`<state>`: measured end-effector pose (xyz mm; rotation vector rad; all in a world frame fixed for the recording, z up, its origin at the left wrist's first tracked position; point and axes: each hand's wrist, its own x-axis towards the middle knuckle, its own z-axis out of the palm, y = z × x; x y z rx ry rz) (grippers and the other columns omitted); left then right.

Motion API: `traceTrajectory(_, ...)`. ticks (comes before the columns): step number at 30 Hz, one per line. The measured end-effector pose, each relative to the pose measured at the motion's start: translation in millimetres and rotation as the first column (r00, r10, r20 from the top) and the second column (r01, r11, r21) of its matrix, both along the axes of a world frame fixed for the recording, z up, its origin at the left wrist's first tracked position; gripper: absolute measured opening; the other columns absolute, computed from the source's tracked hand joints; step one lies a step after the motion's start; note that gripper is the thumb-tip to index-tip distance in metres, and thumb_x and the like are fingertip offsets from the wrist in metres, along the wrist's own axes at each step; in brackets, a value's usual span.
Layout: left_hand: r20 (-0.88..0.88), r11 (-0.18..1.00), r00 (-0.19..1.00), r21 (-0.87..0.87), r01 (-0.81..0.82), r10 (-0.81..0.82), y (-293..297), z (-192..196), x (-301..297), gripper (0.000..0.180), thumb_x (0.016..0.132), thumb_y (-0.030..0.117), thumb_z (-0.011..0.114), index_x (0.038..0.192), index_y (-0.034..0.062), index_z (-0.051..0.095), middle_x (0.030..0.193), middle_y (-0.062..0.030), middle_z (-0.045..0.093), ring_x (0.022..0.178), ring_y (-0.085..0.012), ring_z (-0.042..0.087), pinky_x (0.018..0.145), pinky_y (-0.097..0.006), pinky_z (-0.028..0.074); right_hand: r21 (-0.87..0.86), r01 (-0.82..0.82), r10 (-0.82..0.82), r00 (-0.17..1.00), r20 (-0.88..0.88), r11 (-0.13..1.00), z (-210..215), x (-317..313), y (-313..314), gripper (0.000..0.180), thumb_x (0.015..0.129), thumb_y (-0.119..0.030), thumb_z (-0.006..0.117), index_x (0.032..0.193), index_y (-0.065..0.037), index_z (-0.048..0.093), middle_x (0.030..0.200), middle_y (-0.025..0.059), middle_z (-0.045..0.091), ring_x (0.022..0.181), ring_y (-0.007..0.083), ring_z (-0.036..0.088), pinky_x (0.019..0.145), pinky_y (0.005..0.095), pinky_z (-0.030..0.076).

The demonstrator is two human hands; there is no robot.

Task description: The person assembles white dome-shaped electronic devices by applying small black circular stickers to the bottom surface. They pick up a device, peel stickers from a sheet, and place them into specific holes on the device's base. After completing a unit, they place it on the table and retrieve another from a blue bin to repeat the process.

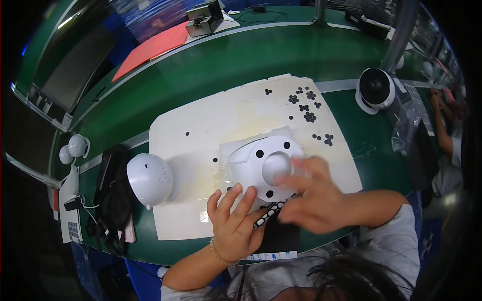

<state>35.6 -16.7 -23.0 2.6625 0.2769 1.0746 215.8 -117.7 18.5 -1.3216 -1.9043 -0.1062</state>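
White plastic housing (268, 165) lies on a pale mat (191, 135) on the green bench; the left hand (235, 226) rests open-fingered at its near edge, the blurred right hand (314, 195) pinches a dotted black strip (268, 213)

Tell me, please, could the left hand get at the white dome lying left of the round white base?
Probably yes: the left hand rests at the white base, and only bare white mat lies between it and the dome.
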Motion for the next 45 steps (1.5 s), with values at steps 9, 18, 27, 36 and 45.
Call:
traceTrajectory(9, -0.038, 1.000, 0.999, -0.019, 0.025, -0.026, -0.9, 0.7, -0.2, 0.023, 0.063, 0.010, 0.065, 0.084, 0.0057, 0.059, 0.124, -0.0192, 0.045, 0.116, -0.0376, 0.037, 0.092, -0.051, 0.025, -0.288, 0.107, -0.176, 0.958, -0.226, 0.952, -6.3, 24.0, -8.1, 0.010, 0.084, -0.018, 0.053, 0.084, -0.008, 0.055, 0.133, 0.0178, 0.032, 0.126, 0.0371, 0.021, 0.100, 0.0434, 0.018)
traceTrajectory(18, 0.003, 1.000, 1.000, -0.008, 0.003, -0.003, -0.2, -3.9, 0.5, 0.022, 0.061, 0.014, 0.063, 0.082, 0.0094, 0.062, 0.124, -0.0115, 0.047, 0.116, -0.0313, 0.039, 0.094, -0.047, 0.023, -0.295, 0.095, -0.165, 0.960, -0.225, 0.951, -3.9, 22.5, -7.3, 0.008, 0.082, -0.016, 0.054, 0.082, -0.009, 0.056, 0.134, 0.0189, 0.031, 0.126, 0.0371, 0.021, 0.100, 0.0435, 0.018)
traceTrajectory(27, -0.013, 1.000, 1.000, -0.001, -0.002, 0.002, -0.9, -2.4, -0.7, 0.024, 0.061, 0.014, 0.063, 0.084, 0.0099, 0.063, 0.125, -0.0118, 0.046, 0.116, -0.0314, 0.039, 0.093, -0.047, 0.024, -0.285, 0.076, -0.154, 0.952, -0.265, 0.956, -4.9, 22.3, -7.0, 0.008, 0.083, -0.015, 0.053, 0.082, -0.008, 0.055, 0.133, 0.0191, 0.031, 0.126, 0.0371, 0.022, 0.100, 0.0434, 0.019)
traceTrajectory(36, -0.024, 1.000, 0.999, 0.011, -0.023, 0.023, -1.8, -1.7, -0.5, 0.021, 0.063, 0.015, 0.063, 0.083, 0.0098, 0.062, 0.125, -0.0119, 0.046, 0.116, -0.0303, 0.039, 0.093, -0.046, 0.022, -0.214, 0.166, -0.197, 0.971, -0.132, 0.963, -5.3, 20.2, -8.9, 0.008, 0.080, -0.017, 0.056, 0.083, -0.010, 0.057, 0.130, 0.0174, 0.037, 0.123, 0.0354, 0.027, 0.096, 0.0435, 0.022)
traceTrajectory(45, -0.041, 0.999, 0.998, 0.006, -0.039, 0.039, -2.3, -1.6, 0.1, 0.020, 0.063, 0.014, 0.064, 0.082, 0.0102, 0.062, 0.125, -0.0127, 0.046, 0.116, -0.0302, 0.039, 0.093, -0.045, 0.022, 0.044, 0.350, -0.352, 0.933, 0.072, 0.936, -23.8, 19.5, -23.2, 0.032, 0.071, -0.026, 0.067, 0.097, -0.011, 0.056, 0.118, 0.0121, 0.048, 0.113, 0.0279, 0.038, 0.091, 0.0406, 0.026)
